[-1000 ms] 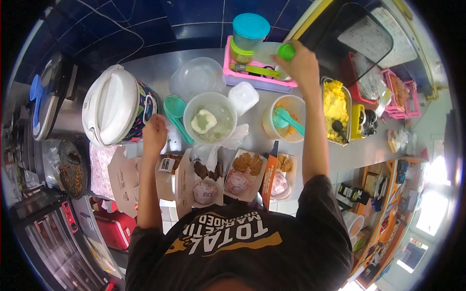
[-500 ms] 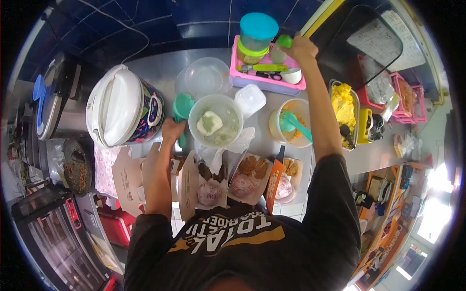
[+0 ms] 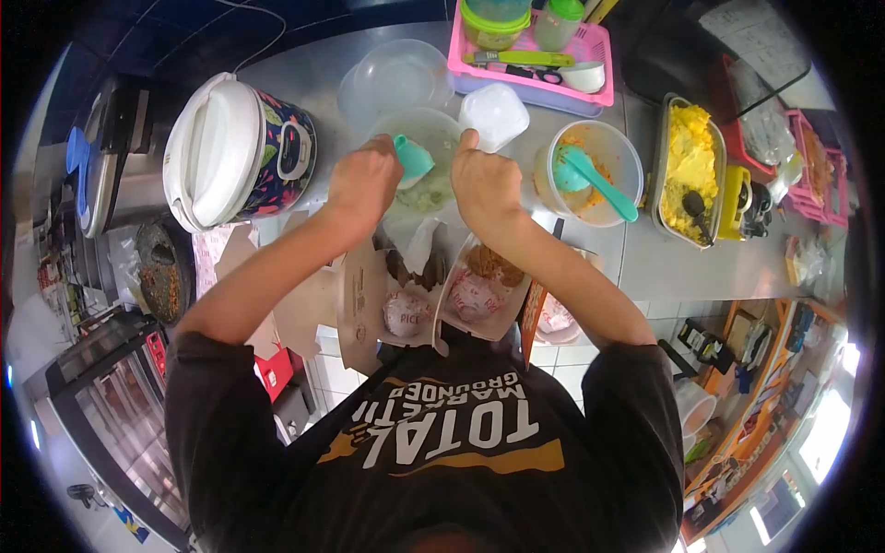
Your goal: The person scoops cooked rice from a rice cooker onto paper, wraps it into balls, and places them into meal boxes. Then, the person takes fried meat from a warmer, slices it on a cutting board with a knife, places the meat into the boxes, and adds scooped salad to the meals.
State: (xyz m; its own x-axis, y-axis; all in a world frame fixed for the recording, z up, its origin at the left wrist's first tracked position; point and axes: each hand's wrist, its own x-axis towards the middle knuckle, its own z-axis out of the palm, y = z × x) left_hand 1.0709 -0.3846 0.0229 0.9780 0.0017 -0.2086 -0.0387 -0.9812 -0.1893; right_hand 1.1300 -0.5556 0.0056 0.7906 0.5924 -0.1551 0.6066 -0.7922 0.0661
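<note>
My left hand [image 3: 367,182] is closed around the handle of a teal ladle [image 3: 414,162], whose bowl is inside a round translucent tub [image 3: 444,138]. Greenish, watery contents show in the tub. At its right side, my right hand [image 3: 487,184] is closed on the rim, thumb pointing up. A small white square container [image 3: 495,116] lies just beyond that hand. Below the tub stand open cardboard food boxes [image 3: 361,300] with brown fried pieces and paper-wrapped bundles [image 3: 406,313]. A crumpled clear bag [image 3: 422,244] hangs between tub and boxes.
To the left is a large white-lidded cooler pot [image 3: 217,152]. Rightward are a tub with another teal ladle [image 3: 604,189] and a metal tray of yellow food [image 3: 690,157]. A pink basket [image 3: 604,83] with utensils and a green-capped jar [image 3: 558,28] stands behind.
My right hand has left the green-capped jar and come down to the tub's rim. My left hand has brought the teal ladle from beside the tub into it.
</note>
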